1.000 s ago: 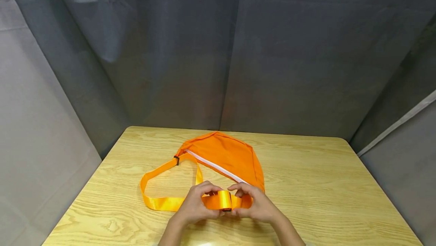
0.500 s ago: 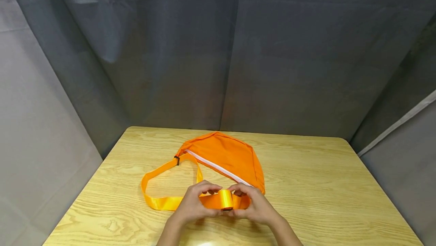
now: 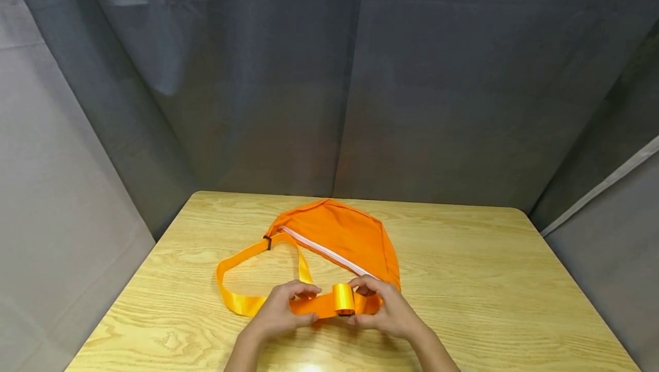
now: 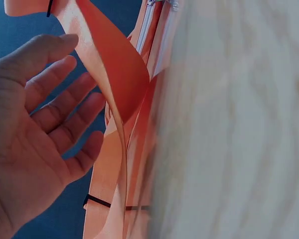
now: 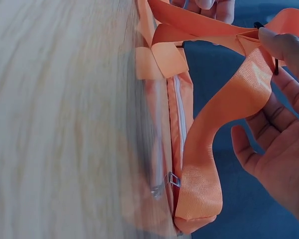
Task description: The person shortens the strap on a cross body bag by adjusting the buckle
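Note:
An orange bag (image 3: 340,234) with a pale zipper (image 3: 324,250) lies on the table, its lighter orange strap (image 3: 321,306) looping out to the left and toward me. My left hand (image 3: 280,308) has the strap between thumb and fingers; in the left wrist view the thumb tip meets its edge and the other fingers spread loosely beside it. On the right, my right hand (image 3: 386,309) grips the strap by a black slide buckle (image 5: 276,67), thumb along the webbing. Between both hands a short loop of strap (image 3: 342,299) stands up.
The wooden table (image 3: 489,280) extends to either side of the bag. A second black slide buckle (image 3: 268,242) sits at the bag's left corner. Dark grey curtain (image 3: 268,86) closes off the back, and paler cloth panels (image 3: 62,189) flank the table.
My left hand has moved left along the strap, away from the right hand, and more strap shows between them. The right hand and the bag stay nearly in place.

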The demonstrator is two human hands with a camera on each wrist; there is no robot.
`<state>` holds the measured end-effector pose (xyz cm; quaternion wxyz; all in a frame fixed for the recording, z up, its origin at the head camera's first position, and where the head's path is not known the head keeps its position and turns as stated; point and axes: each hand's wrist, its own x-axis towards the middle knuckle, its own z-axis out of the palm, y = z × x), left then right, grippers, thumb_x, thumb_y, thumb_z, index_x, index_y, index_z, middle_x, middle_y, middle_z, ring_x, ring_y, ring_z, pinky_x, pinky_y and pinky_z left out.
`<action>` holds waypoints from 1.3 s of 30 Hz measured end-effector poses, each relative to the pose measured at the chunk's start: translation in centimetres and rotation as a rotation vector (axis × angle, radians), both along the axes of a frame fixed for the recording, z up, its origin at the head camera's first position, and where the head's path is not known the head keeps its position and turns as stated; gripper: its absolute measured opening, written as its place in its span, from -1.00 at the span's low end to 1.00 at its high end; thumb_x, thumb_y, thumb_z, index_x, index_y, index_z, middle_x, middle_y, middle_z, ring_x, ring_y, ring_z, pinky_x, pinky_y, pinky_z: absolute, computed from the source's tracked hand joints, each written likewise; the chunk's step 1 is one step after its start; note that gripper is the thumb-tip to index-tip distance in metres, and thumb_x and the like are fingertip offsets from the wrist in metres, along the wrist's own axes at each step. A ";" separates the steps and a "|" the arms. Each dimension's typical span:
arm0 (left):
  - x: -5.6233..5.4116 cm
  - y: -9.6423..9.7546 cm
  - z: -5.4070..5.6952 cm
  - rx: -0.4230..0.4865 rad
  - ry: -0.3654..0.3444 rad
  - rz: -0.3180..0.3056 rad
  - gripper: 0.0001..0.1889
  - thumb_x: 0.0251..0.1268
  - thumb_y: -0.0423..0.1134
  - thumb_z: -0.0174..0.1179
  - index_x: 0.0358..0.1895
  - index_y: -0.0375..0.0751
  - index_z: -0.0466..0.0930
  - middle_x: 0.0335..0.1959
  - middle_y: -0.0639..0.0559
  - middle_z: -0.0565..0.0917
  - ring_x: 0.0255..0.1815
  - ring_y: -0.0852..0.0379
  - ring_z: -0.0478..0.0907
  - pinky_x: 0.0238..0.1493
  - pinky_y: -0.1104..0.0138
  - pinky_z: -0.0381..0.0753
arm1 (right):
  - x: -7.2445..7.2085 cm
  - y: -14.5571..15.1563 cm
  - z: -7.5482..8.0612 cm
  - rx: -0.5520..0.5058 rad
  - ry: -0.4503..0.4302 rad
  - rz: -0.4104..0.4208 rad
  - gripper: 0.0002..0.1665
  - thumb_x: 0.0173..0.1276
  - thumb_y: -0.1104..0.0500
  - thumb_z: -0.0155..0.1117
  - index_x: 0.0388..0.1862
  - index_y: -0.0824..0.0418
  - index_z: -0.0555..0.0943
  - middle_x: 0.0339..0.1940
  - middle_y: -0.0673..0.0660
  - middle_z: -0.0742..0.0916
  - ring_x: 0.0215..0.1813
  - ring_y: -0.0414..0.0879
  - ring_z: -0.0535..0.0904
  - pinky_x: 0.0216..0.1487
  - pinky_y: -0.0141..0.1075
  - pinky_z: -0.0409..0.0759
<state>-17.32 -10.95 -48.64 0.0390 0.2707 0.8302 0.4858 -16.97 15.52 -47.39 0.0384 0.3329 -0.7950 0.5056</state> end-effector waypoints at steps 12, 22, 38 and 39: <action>-0.1 0.4 1.0 0.026 -0.030 -0.022 -0.75 0.04 -0.27 0.36 -0.15 -0.02 0.65 -0.40 0.15 0.53 -0.34 0.16 0.47 -0.25 0.27 0.50 | 0.4 -0.2 1.7 0.024 0.005 -0.017 -0.44 -0.11 0.33 0.53 -0.08 0.23 0.52 -0.34 0.02 0.63 -0.34 0.02 0.56 -0.22 -0.16 0.55; -0.1 -1.0 1.4 0.055 -0.028 0.007 -0.72 0.01 -0.54 0.19 -0.27 -0.06 0.65 -0.49 0.12 0.45 -0.45 0.22 0.39 -0.41 0.40 0.46 | 1.4 0.2 3.4 0.042 -0.002 -0.057 -0.46 -0.13 0.37 0.52 -0.10 0.27 0.54 -0.36 0.07 0.63 -0.33 0.07 0.54 -0.23 -0.08 0.54; -0.5 0.5 1.8 0.043 -0.017 -0.058 -0.74 0.05 -0.39 0.29 -0.15 -0.08 0.65 -0.33 0.10 0.60 -0.39 0.19 0.47 -0.38 0.37 0.49 | -0.3 0.8 0.7 -0.030 0.021 -0.014 -0.45 -0.03 0.15 0.52 -0.02 0.07 0.52 -0.30 -0.07 0.65 -0.29 -0.13 0.57 -0.19 -0.12 0.51; -0.5 0.7 1.9 0.044 -0.021 -0.061 -0.75 0.06 -0.39 0.28 -0.16 -0.07 0.65 -0.34 0.10 0.61 -0.40 0.20 0.47 -0.39 0.38 0.49 | -0.3 0.8 0.7 -0.032 0.022 -0.010 -0.45 -0.03 0.15 0.52 -0.02 0.07 0.52 -0.30 -0.06 0.66 -0.29 -0.12 0.57 -0.19 -0.12 0.51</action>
